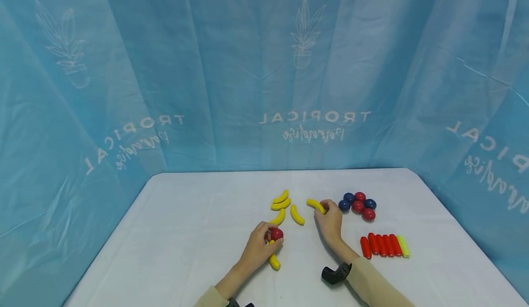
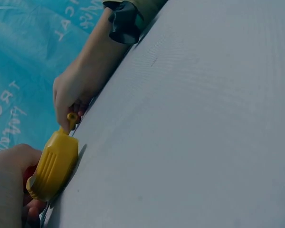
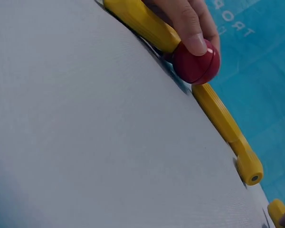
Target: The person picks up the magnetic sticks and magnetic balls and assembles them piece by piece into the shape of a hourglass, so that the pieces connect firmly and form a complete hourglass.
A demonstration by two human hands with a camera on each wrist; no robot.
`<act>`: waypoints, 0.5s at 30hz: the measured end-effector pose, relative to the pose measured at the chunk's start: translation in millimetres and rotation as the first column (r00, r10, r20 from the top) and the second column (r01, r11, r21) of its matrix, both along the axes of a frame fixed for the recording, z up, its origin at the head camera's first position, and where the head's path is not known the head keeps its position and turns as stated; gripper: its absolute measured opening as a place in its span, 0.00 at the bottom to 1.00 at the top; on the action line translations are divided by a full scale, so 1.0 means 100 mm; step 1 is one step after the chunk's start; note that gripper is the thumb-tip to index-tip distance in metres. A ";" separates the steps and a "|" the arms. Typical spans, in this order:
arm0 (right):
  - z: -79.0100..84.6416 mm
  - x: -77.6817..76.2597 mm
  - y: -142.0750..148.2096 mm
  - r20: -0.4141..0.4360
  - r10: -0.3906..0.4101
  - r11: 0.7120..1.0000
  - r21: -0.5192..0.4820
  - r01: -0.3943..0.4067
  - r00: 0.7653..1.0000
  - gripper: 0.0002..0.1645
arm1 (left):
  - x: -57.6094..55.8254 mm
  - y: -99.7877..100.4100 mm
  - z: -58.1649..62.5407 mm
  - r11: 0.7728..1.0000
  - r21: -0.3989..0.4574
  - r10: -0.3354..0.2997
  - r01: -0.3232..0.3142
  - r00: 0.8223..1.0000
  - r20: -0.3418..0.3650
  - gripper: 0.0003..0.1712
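Note:
My left hand (image 1: 258, 246) pinches a shiny red ball (image 1: 277, 234) between thumb and fingers, low over the white table. Just below that ball lies a yellow toy banana (image 1: 274, 262), large in the left wrist view beside the left hand (image 2: 12, 175). Farther right, my right hand (image 1: 329, 222) pinches one end of another toy banana (image 1: 315, 204), its other end pointing left. Between the hands a curved toy banana (image 1: 296, 215) rests on the table, with several more, such as one banana (image 1: 281, 204), to its left. The right wrist view shows the red ball (image 3: 197, 64) under the left thumb.
Beyond my right hand sits a cluster of red balls (image 1: 357, 207) and dark blue balls (image 1: 344, 206). Nearer, several red sticks (image 1: 384, 245) stand side by side with one yellow-green stick (image 1: 403, 246). A blue printed curtain (image 1: 231, 82) surrounds the white table (image 1: 173, 233).

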State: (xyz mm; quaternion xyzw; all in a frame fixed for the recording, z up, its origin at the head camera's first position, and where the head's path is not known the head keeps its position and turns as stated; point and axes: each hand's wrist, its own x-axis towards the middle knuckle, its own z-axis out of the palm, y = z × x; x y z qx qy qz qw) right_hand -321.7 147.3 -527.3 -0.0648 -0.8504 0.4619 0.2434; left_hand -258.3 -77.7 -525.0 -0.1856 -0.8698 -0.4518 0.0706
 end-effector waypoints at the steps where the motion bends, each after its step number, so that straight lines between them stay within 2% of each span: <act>1: 0.00 0.01 0.00 -0.007 -0.001 1.000 -0.011 0.001 1.000 0.13 | 0.00 0.00 0.00 1.000 0.019 0.009 -0.010 1.000 0.007 0.23; 4: 0.01 0.04 0.00 -0.045 0.001 0.999 -0.034 -0.003 0.999 0.13 | -0.01 0.00 -0.01 0.998 0.056 0.026 -0.027 0.999 0.023 0.23; 8: 0.01 0.13 -0.04 -0.103 0.020 0.997 -0.066 -0.027 0.994 0.12 | 0.00 0.00 0.00 0.999 0.038 0.022 -0.022 1.000 0.014 0.20; 12: -0.02 0.28 -0.12 -0.146 0.106 0.993 -0.043 -0.113 0.984 0.11 | 0.00 0.00 0.00 0.999 0.020 0.034 -0.034 0.999 0.002 0.19; 15: -0.02 0.42 -0.20 -0.180 0.198 0.979 -0.012 -0.204 0.963 0.11 | 0.00 -0.01 0.00 0.998 0.026 0.061 -0.061 0.998 -0.016 0.18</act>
